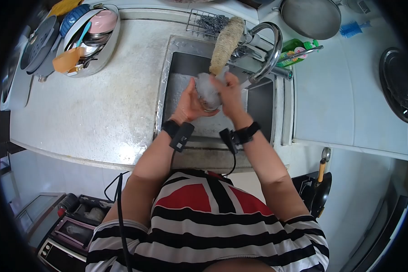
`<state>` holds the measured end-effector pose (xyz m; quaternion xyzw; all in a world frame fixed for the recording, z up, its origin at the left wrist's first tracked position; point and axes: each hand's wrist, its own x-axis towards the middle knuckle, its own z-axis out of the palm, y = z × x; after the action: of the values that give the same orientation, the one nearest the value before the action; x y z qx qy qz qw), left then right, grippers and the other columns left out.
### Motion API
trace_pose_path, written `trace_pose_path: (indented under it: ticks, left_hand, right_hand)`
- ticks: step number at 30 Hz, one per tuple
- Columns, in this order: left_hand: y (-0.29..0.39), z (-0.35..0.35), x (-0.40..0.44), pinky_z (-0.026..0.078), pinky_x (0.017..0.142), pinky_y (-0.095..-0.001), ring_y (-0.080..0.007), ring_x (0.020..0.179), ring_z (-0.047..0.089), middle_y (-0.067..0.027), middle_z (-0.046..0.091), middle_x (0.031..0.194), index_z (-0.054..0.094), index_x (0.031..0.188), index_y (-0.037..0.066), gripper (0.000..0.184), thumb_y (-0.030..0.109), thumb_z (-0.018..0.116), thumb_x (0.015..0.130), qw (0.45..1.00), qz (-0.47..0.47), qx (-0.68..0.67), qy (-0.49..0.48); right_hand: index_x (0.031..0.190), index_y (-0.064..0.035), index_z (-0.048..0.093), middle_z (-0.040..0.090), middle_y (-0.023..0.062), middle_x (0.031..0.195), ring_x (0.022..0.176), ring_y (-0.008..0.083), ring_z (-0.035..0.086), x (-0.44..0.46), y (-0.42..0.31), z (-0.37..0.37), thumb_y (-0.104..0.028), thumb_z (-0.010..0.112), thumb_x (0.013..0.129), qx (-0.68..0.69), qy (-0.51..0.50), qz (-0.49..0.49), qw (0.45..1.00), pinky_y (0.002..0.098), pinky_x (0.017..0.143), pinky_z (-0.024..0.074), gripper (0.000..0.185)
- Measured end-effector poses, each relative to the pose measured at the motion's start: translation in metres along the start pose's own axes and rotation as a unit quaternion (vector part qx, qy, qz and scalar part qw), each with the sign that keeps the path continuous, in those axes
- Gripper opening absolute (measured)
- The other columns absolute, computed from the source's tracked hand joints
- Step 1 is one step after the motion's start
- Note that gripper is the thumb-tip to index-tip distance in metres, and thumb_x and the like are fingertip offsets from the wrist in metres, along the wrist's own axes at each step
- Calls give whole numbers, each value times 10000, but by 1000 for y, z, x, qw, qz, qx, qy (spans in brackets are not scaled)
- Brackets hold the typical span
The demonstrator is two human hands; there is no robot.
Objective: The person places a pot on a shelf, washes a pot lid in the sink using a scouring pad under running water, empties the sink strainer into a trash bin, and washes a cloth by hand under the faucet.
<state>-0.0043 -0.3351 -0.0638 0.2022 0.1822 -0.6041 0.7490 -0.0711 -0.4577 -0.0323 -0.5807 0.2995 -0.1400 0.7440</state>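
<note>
Over the sink (186, 63), both hands work close together on a round, clear, glass-like vessel (208, 107) and a crumpled, whitish, translucent cloth-like piece (208, 88). My left hand (190, 105) cups the vessel from the left and below, thumb up along its side. From the right, my right hand (231, 96) grips the whitish piece with bent fingers, slightly smeared by motion. Whether that piece is inside the vessel or only against it, I cannot tell. Just beyond my hands a dried loofah (227, 41) leans over the sink's far edge.
A curved chrome faucet (276, 47) stands right of the loofah, beside a green soap bottle (299, 49). Steel wool lies in a wire rack (196, 21). A filled dish basin (113, 43) is at the far left; a pan (310, 18) and blue brush (351, 30) are at the right.
</note>
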Motion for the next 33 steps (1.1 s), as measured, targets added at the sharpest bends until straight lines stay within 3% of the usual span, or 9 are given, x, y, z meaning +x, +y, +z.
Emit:
trace_pose_path:
  ticks: [2,4,11,17,20,22,25,29,33]
  left_hand:
    - [-6,0,6,495,731,-335,-184,844,590,-71,599,1005,565,1135,143,388,461,522,918,999,2,-37,-9]
    - [-10,-27,32,477,824,-336,-186,884,598,-43,607,968,562,1079,139,365,463,461,947,985,103,-21,-135]
    - [-27,-27,36,480,847,-364,-219,966,590,-74,607,1031,550,1116,92,362,402,426,975,966,187,176,-20]
    - [-13,-24,40,472,864,-381,-223,989,584,-75,606,1061,543,1145,95,323,350,437,977,994,93,-24,42]
    - [-16,-63,79,464,882,-395,-236,1007,576,-82,591,1109,529,1174,91,342,352,452,966,978,101,47,-175]
    - [-39,-22,56,457,887,-396,-237,1033,561,-85,577,1137,520,1189,94,359,361,457,957,991,94,72,63]
    - [-28,2,26,457,892,-387,-223,1063,565,-62,583,1161,509,1202,102,387,395,400,973,992,79,87,35]
    - [-10,-15,36,448,910,-403,-232,1068,562,-77,571,1183,496,1224,95,397,391,410,973,997,21,56,44]
    - [-5,-28,51,489,803,-388,-250,945,590,-86,609,1041,565,1069,92,418,477,503,917,998,13,-44,-47]
  right_hand:
    - [872,-61,589,606,70,895,804,200,601,-9,37,14,-223,685,803,-330,102,-410,844,323,698,471,200]
    - [859,-47,573,603,104,885,806,251,606,-47,25,34,-246,670,809,-369,43,-366,853,353,687,471,226]
    - [817,-27,525,586,225,807,782,419,579,0,17,21,-294,561,867,-559,88,-168,807,480,633,447,274]
    - [869,-42,567,613,217,785,781,412,593,-19,31,21,-289,490,905,-534,58,-239,809,490,700,459,260]
    - [820,-29,565,601,228,755,761,421,590,-16,15,20,-258,503,899,-569,63,-242,783,491,673,459,250]
    - [738,0,551,602,249,764,801,420,588,45,30,-9,-255,502,901,-533,168,-163,813,497,663,447,306]
    - [818,-35,581,628,167,941,887,343,619,30,0,-6,-311,534,891,-625,160,-133,752,476,726,482,289]
    - [749,-24,542,624,188,956,887,352,615,43,14,-17,-281,627,837,-501,235,-373,745,464,724,484,285]
    - [712,-7,494,594,179,885,828,347,569,-5,12,-9,-157,689,747,-407,-51,-300,861,430,726,456,248]
